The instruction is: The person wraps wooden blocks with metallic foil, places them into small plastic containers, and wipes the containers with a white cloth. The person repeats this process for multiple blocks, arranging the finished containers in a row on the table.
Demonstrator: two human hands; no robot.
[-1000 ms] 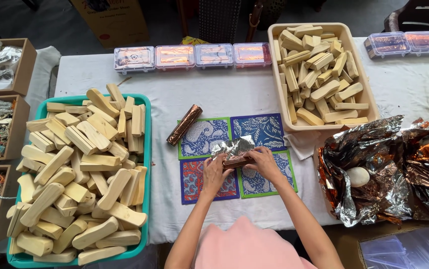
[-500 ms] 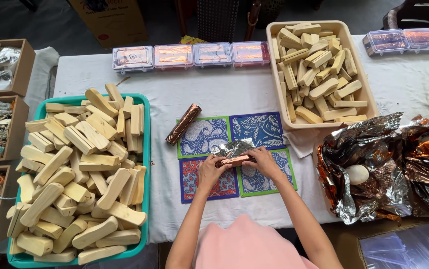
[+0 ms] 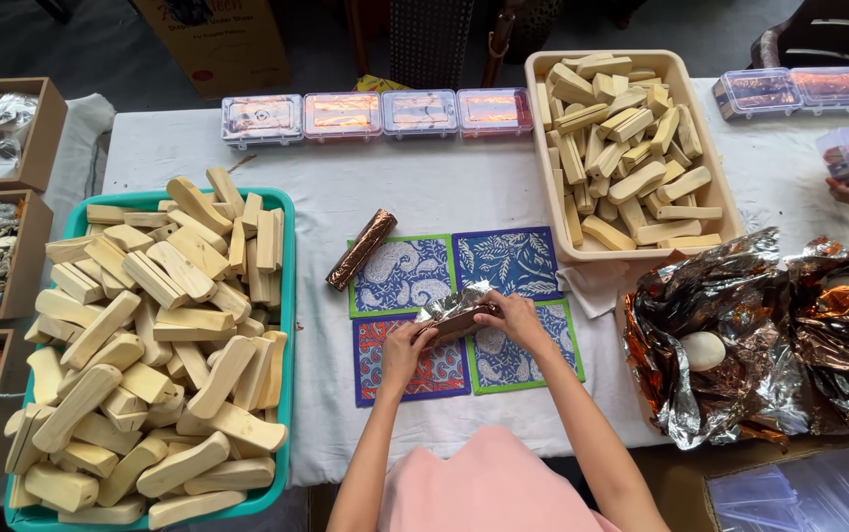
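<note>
1. Teal tray (image 3: 287, 296) on the left is heaped with pale wooden blocks (image 3: 148, 335). They look stiff and light.
2. Four patterned mats (image 3: 405, 276) sit mid-table, with a finished foil roll (image 3: 362, 248) beside them.
3. The half-wrapped block (image 3: 456, 317) sits just above the mats. Left hand (image 3: 407, 347) pinches one end, right hand (image 3: 511, 317) is curled over the other. The foil probably crinkles and tears easily, so I'd hold it by the ends.

both forearms bare, extended forward, converging at centre. left hand (image 3: 407, 348) fingers curled, thumb up, gripping. right hand (image 3: 513, 317) palm down, fingers bent inward, fingertips meeting left hand's.
</note>
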